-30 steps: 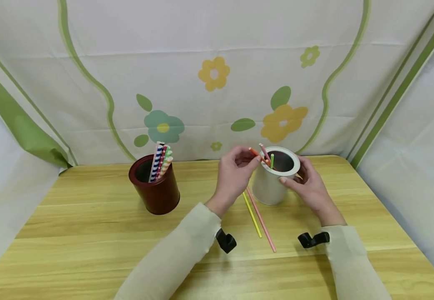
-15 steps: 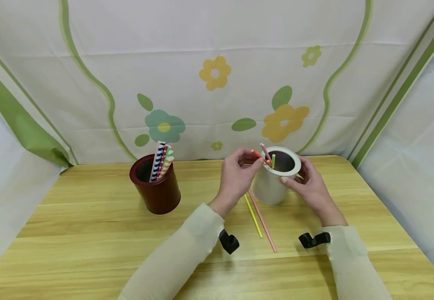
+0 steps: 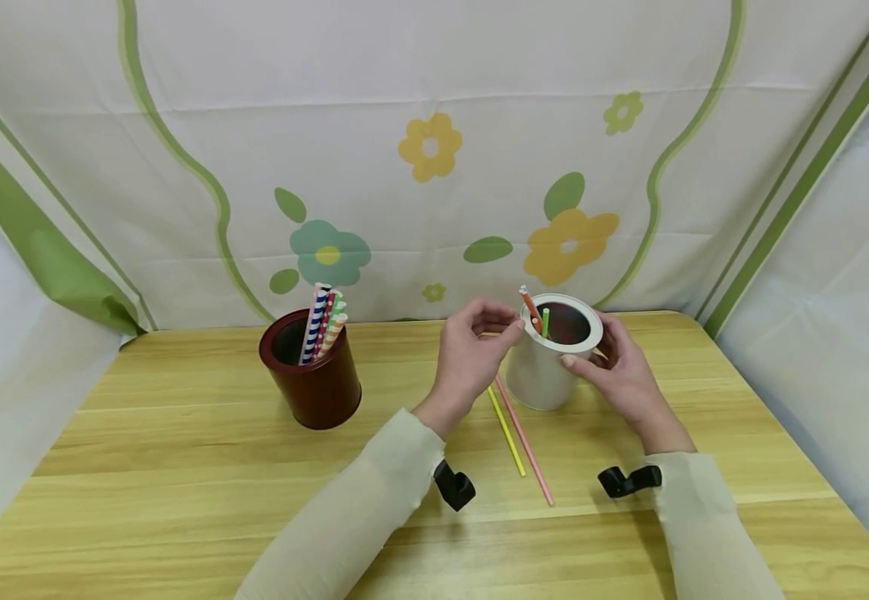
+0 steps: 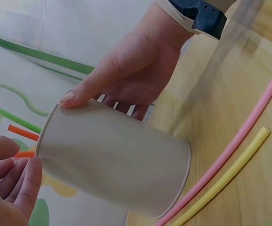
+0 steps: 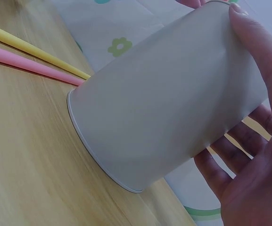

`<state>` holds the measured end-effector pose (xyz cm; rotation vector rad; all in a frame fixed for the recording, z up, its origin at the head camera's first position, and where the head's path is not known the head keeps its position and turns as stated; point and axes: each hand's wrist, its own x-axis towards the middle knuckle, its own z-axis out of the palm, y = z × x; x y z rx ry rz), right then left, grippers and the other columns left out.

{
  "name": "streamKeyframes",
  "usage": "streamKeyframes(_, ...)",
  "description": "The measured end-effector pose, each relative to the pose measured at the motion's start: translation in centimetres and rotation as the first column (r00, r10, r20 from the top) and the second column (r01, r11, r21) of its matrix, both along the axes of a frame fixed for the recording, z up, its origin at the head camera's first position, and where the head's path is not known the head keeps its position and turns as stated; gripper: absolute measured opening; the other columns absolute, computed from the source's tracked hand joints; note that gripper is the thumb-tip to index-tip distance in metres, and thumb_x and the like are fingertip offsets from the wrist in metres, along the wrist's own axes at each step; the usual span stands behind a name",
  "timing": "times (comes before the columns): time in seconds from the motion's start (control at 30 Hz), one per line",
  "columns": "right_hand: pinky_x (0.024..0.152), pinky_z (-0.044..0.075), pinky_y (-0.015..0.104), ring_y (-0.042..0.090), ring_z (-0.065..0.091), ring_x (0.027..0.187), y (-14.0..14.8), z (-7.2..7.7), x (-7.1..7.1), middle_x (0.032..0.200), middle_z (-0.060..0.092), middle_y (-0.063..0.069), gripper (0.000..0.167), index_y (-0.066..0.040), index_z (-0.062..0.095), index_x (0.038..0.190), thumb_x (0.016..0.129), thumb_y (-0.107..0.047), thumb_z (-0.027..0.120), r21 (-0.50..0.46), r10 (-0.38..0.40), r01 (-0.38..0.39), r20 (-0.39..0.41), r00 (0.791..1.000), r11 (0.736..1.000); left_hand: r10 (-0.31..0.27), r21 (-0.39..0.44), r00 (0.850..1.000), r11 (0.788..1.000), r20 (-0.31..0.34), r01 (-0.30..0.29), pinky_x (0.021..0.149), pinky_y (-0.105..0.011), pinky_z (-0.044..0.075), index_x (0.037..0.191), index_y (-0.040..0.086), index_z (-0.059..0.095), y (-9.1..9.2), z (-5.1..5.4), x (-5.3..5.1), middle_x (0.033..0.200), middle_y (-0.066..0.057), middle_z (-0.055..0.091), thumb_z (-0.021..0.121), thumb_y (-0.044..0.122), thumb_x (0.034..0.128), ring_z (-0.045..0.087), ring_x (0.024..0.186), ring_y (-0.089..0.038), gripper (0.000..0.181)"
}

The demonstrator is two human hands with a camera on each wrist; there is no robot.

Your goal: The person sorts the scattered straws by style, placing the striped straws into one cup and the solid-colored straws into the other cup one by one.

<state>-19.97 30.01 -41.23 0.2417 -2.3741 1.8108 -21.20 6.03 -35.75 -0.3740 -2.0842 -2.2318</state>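
Observation:
A white can [image 3: 541, 377] stands on the table, with orange straws [image 3: 531, 307] and a green straw [image 3: 545, 322] sticking out of its mouth. My right hand [image 3: 626, 382] holds the can from its right side, thumb near the rim and fingers around the wall. At the left of the rim is my left hand [image 3: 470, 354], its fingertips beside an orange straw [image 4: 25, 154] and its fingers loosely bent, apparently pinching nothing. Next to the can's base lie a yellow straw [image 3: 506, 431] and a pink straw [image 3: 527, 446] on the wood.
A dark red can [image 3: 322, 387] stands to the left, with several patterned straws [image 3: 320, 327] leaning in it. Behind the wooden table [image 3: 179, 467] hangs a white flowered cloth [image 3: 374, 75].
The orange straw between my left fingers has left them and now leans inside the white can against its rim. My right hand keeps its place on the can.

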Motion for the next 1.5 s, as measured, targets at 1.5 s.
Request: streamKeyframes(1.5, 0.103, 0.046, 0.008, 0.001, 0.049, 0.135, 0.0, -0.1, 0.0, 0.146, 0.053, -0.013, 0.067, -0.012, 0.041, 0.157, 0.100, -0.006, 0.076, 0.001, -0.003, 0.003, 0.000, 1.000, 1.000, 0.051, -0.109, 0.923, 0.994, 0.382, -0.010, 0.078, -0.033, 0.066, 0.114, 0.001, 0.070, -3.0, -7.8, -0.9, 0.096, -0.008, 0.071, 0.082, 0.013, 0.0960, 0.074, 0.080, -0.020, 0.025)
